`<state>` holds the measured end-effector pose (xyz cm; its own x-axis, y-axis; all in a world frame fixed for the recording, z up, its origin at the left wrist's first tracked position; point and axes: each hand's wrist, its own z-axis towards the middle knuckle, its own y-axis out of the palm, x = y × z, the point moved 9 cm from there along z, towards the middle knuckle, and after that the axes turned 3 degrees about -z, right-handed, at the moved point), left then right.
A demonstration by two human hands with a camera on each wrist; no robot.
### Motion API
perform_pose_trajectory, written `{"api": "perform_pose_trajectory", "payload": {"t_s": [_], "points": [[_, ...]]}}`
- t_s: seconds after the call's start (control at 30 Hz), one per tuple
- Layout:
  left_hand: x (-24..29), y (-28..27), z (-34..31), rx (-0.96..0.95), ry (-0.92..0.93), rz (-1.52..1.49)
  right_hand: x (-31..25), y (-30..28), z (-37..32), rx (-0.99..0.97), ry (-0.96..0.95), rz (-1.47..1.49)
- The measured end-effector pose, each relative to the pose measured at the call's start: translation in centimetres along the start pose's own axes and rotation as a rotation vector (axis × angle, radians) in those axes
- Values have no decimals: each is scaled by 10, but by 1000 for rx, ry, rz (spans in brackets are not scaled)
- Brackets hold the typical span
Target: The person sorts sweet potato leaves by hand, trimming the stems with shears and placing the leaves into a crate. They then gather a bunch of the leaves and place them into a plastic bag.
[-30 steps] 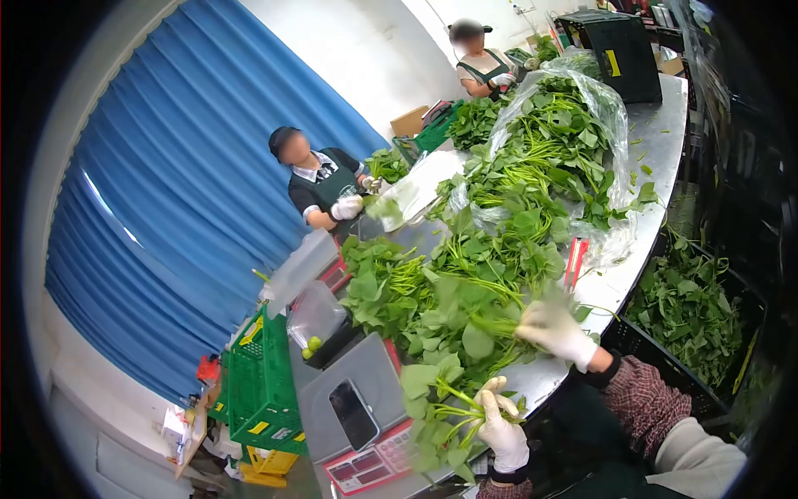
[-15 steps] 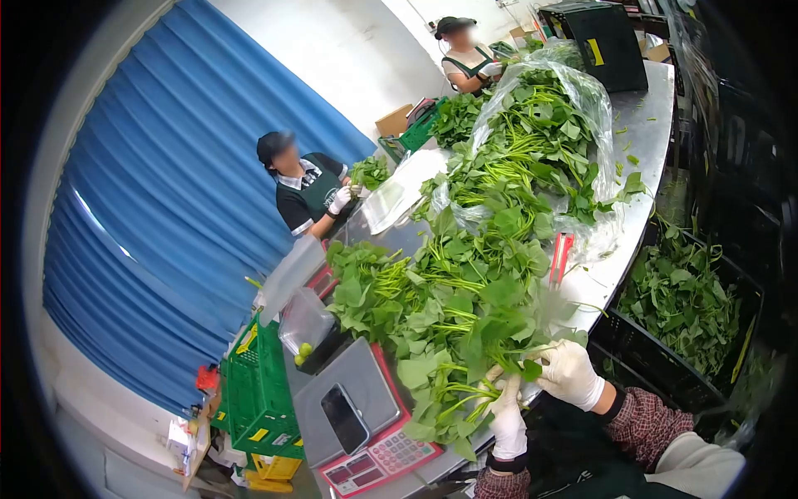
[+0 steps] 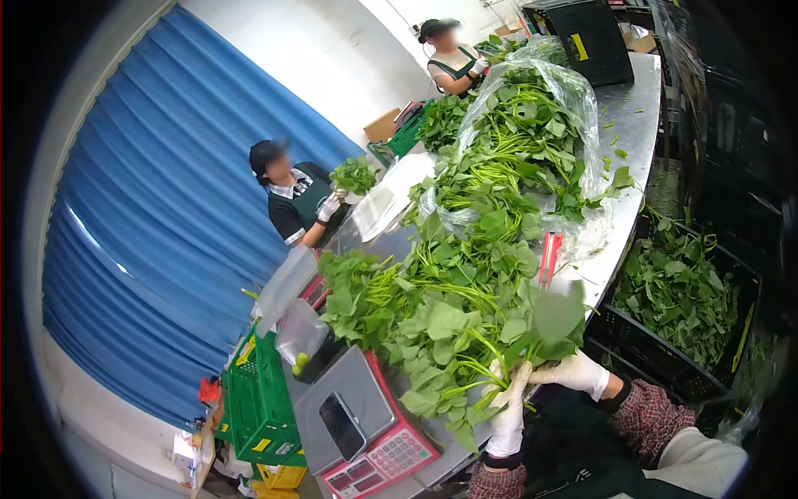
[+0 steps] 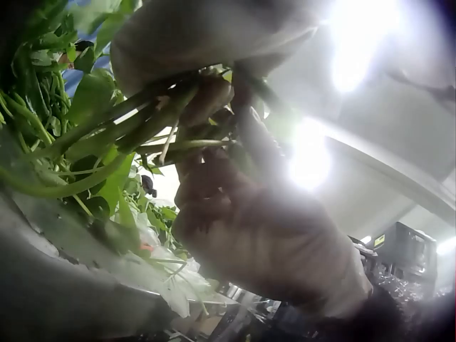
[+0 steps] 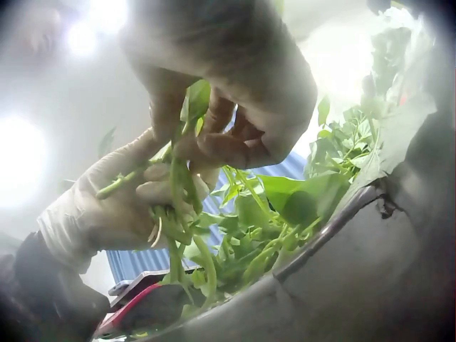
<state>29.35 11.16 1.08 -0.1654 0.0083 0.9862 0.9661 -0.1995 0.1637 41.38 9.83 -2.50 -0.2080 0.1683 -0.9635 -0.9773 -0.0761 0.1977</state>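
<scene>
My gloved left hand (image 3: 509,407) grips a small bunch of leafy green stems (image 3: 474,366) near the table's front edge, leaves fanning out to the left. Close beside it, my gloved right hand (image 3: 578,374) pinches a leafy stem (image 5: 189,142), bringing it against the held bunch. In the right wrist view the right hand's fingers (image 5: 235,146) curl at the stem while the left hand (image 5: 107,206) holds cut stem ends just below. A large heap of the same greens (image 3: 499,241) spreads over the metal table in front of both hands.
A red-and-grey scale (image 3: 386,457) with a phone (image 3: 342,427) on it stands left. A red-handled tool (image 3: 549,258) lies by the heap. Black crate of greens (image 3: 677,295) sits low right; green crates (image 3: 262,407) stand left. Two people work across the table.
My right hand has come from the heap down to my left hand with greens in its fingers. The left hand keeps its bunch. The head view has shifted slightly.
</scene>
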Motion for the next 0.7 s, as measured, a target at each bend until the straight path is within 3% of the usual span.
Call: {"api": "perform_pose_trajectory", "payload": {"t_s": [0.1,0.17,0.2,0.23,0.3,0.33,0.37,0.43,0.5,0.53,0.57,0.6,0.63,0.7], "points": [[-7,-2,2,9,-26,-164,4,5,0,-16,-14,-12],[-15,-8,2,18,-43,-208,-22,5,0,93,-62,-63],[-13,-8,0,69,-60,-308,-64,14,0,113,-396,-583],[-12,-9,0,119,-76,-409,-63,14,-1,113,-395,-582],[-15,-11,1,144,-106,-472,-46,1,0,139,-223,-226],[-21,-12,2,151,-131,-528,-49,2,-4,153,-375,-445],[-26,-13,3,158,-156,-584,-47,5,-7,151,-376,-445],[-27,-10,2,147,-164,-623,-25,-15,-13,362,-164,99],[-25,-12,3,138,-175,-663,-23,-53,-27,618,-113,89],[-17,-24,7,173,-114,-664,-23,-86,-41,769,-227,72],[-9,-35,11,209,-49,-665,-16,-122,-48,812,-325,433],[-12,-41,12,209,-63,-667,-51,-143,-59,924,-421,520],[-12,-41,9,213,-59,-668,-28,-179,-71,1067,-436,703],[-18,-32,3,234,-100,-582,-9,-183,-67,955,-334,796]]}}
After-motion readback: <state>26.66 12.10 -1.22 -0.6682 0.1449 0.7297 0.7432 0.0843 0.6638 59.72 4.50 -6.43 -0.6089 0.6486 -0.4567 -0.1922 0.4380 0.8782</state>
